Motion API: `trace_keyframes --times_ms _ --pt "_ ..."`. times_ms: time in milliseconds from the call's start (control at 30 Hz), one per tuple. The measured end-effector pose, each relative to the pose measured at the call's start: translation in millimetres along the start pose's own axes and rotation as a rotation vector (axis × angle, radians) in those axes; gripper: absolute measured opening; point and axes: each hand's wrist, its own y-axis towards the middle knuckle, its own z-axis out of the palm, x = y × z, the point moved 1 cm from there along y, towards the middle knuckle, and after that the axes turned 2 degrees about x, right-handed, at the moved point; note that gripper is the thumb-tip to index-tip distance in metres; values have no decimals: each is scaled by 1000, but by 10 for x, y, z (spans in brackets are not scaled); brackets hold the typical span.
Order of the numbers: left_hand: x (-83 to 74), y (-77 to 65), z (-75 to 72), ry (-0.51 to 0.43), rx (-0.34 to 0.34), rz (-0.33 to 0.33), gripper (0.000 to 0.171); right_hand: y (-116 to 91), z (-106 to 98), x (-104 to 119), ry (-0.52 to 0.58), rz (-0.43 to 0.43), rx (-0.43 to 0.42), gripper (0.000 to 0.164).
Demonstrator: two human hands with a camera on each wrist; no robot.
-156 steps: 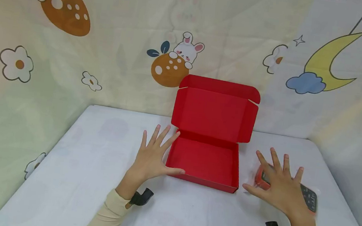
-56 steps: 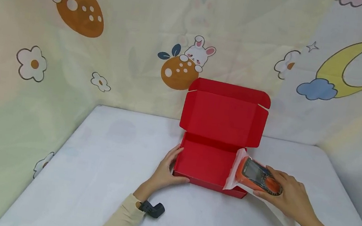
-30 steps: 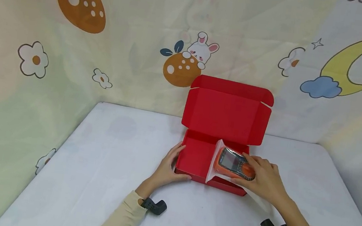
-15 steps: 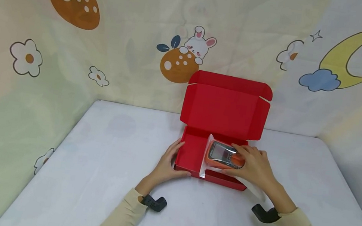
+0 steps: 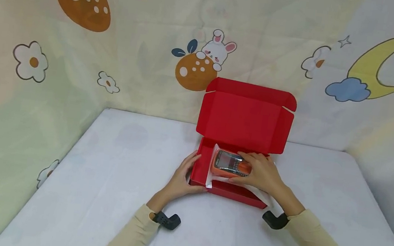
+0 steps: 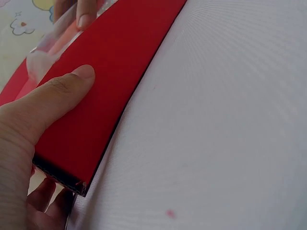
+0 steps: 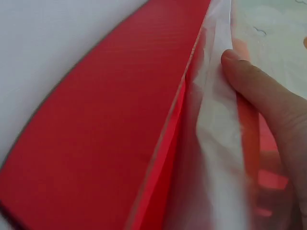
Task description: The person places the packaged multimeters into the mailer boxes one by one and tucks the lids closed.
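Backdrop (image 5: 147,18): pale printed fabric behind and beside the work area, with rabbits, flowers, a crescent moon and a star; the prints are pictorial.

Tabletop (image 5: 118,195): white-covered; carries 1 red box (image 5: 236,196). The box stands with its lid (image 5: 245,122) raised at the rear, inner face and side flaps toward the viewer. The visible faces are plain red.

Sleeves (image 5: 322,243): 2, beige, 1 per arm.

Left grip (image 5: 179,180): a bare hand, partly closed on the front-left corner of the box — thumb flat against the outer front wall, fingers around the left side.

Right grip (image 5: 262,174): a bare hand, closed on the dial end of the orange meter (image 5: 217,170) through its clear bag (image 5: 209,178); thumb on the near side, fingers on the far side.

Meter position: over the open tray of the box, display end to the left, face up. Contact with the tray floor cannot be determined. The bag reaches the front wall and extends to the front-right corner.

Display (image 5: 228,159): grey, in a dark bezel. Pale marks line the bezel at the display's left — lettering too small to read.

Dial (image 5: 244,167): round, orange, partly covered by the fingers.

Pink spot (image 6: 170,213): on the tabletop, near the box corner.
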Motion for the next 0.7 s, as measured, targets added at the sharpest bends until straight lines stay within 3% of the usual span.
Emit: trace_keyframes --times_ms 333,700 --pt "18 -15 3 39 -13 -22 92 205 108 76 -15 -19 50 90" --pt "37 -1 -12 57 6 -10 93 237 337 -7 76 8 58 87"
